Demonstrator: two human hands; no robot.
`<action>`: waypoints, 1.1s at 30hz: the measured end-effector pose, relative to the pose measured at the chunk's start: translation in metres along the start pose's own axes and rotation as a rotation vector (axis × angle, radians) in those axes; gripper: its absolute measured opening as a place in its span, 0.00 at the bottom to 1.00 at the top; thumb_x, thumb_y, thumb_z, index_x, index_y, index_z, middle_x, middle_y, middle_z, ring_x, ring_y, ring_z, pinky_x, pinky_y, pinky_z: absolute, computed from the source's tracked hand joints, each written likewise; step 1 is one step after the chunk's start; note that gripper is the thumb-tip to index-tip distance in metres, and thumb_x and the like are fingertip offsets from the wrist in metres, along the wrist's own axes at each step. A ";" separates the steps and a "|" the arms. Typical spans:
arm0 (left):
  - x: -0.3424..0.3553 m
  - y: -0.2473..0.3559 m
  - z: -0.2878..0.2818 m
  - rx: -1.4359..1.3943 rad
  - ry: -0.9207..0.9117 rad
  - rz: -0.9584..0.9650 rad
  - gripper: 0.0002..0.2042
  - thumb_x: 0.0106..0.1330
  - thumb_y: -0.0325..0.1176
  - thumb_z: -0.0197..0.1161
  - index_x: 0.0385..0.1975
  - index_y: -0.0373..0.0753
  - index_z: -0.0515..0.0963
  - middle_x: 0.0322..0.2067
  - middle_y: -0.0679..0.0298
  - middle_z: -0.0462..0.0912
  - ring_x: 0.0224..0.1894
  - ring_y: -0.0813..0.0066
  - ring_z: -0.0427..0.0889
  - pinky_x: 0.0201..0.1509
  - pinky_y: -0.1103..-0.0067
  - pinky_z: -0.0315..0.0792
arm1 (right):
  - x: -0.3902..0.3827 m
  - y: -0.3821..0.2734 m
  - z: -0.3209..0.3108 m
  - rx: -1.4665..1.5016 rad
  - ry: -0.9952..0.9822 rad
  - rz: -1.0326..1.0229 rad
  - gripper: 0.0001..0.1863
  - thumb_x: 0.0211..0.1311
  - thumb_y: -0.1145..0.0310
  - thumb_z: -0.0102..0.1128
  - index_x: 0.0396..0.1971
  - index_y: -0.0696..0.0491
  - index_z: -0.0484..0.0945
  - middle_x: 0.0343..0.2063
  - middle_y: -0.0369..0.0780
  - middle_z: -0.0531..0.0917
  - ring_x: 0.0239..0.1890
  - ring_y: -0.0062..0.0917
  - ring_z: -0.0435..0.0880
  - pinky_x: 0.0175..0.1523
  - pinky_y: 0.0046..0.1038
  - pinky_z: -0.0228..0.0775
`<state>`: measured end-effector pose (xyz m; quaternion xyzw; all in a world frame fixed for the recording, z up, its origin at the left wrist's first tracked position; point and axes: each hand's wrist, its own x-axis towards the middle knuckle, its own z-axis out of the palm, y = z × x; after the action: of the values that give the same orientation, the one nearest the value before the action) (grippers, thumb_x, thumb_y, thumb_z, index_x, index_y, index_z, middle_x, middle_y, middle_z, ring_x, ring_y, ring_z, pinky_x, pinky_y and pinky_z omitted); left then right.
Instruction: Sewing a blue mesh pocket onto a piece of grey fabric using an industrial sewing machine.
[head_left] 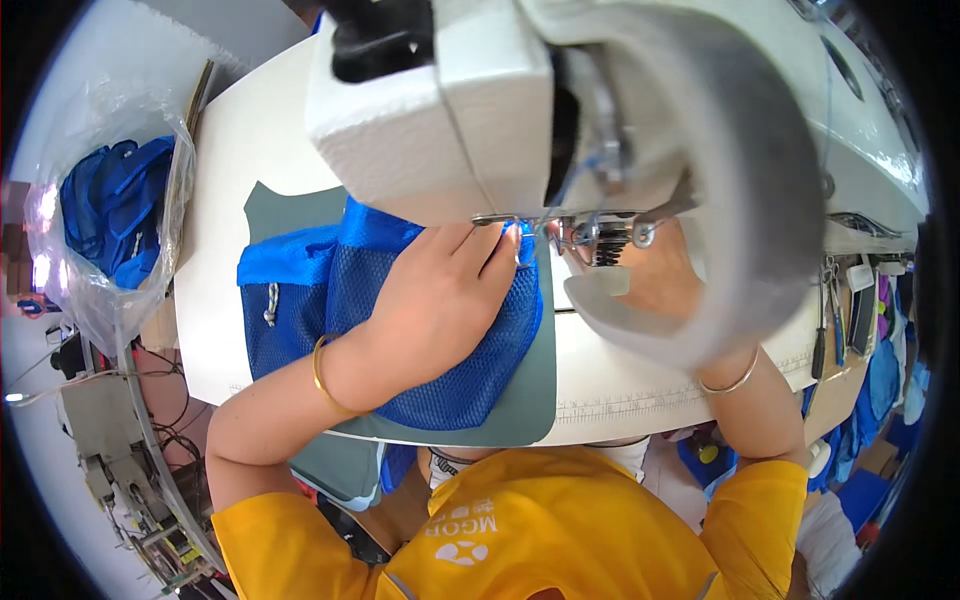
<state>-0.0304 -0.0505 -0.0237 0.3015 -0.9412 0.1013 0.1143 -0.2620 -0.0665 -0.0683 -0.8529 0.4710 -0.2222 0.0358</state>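
A blue mesh drawstring bag point(455, 375) lies on a dark green sheet point(530, 400), its upper edge under the needle area of a white sewing machine point(400, 140). My left hand point(435, 295) rests on the bag, closed on the cloth, with its thumb and forefinger close to the needle. Some of its fingertips are hidden by the machine head. To the right of the needle, my right hand point(655, 275) is near the bag's edge, largely covered by the machine's parts and a pale ring-shaped part point(740, 190); its grip is hidden. A white cord end hangs on the left of the bag.
At the left, a clear plastic bag point(150, 240) holds more blue mesh pieces. The white table point(640, 400) has a ruler strip along its near edge. Hand tools point(830, 310) hang at the right, beside blue cloth. A metal machine point(110, 430) stands lower left.
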 end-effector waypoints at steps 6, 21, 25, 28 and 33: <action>-0.001 0.008 -0.037 -0.440 -0.100 0.075 0.33 0.54 0.51 0.75 0.54 0.32 0.79 0.49 0.51 0.81 0.58 0.48 0.78 0.66 0.51 0.67 | -0.010 0.001 -0.006 -0.045 0.131 -0.083 0.04 0.53 0.69 0.64 0.28 0.52 0.82 0.32 0.39 0.84 0.33 0.33 0.84 0.39 0.37 0.76; -0.022 0.001 -0.010 -0.387 -0.012 -0.120 0.22 0.58 0.23 0.60 0.55 0.34 0.79 0.63 0.52 0.77 0.61 0.43 0.73 0.64 0.56 0.61 | -0.001 -0.083 -0.048 1.308 -0.298 0.987 0.12 0.70 0.70 0.55 0.32 0.62 0.81 0.19 0.42 0.83 0.15 0.22 0.81 0.20 0.25 0.69; -0.016 -0.001 -0.011 -0.345 0.017 -0.157 0.20 0.60 0.31 0.62 0.54 0.36 0.80 0.57 0.56 0.80 0.58 0.47 0.73 0.61 0.57 0.61 | 0.000 -0.087 -0.032 1.411 -0.260 1.097 0.11 0.70 0.71 0.54 0.29 0.61 0.80 0.16 0.38 0.79 0.14 0.20 0.75 0.18 0.26 0.63; -0.011 0.001 -0.011 -0.311 -0.006 -0.188 0.20 0.61 0.37 0.65 0.52 0.37 0.81 0.54 0.58 0.80 0.56 0.51 0.73 0.62 0.57 0.61 | 0.001 -0.085 -0.030 1.498 -0.272 1.108 0.11 0.69 0.72 0.54 0.26 0.60 0.78 0.15 0.37 0.76 0.13 0.20 0.72 0.19 0.26 0.60; -0.007 0.004 -0.007 -0.172 -0.021 -0.151 0.21 0.63 0.43 0.66 0.52 0.38 0.81 0.56 0.58 0.78 0.56 0.53 0.73 0.62 0.58 0.61 | 0.007 -0.083 -0.039 1.374 -0.326 1.151 0.12 0.69 0.74 0.52 0.24 0.59 0.74 0.13 0.36 0.74 0.14 0.20 0.73 0.20 0.28 0.62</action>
<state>-0.0260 -0.0412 -0.0196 0.3616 -0.9222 0.0082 0.1370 -0.2093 -0.0202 -0.0078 -0.2979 0.5772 -0.2783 0.7076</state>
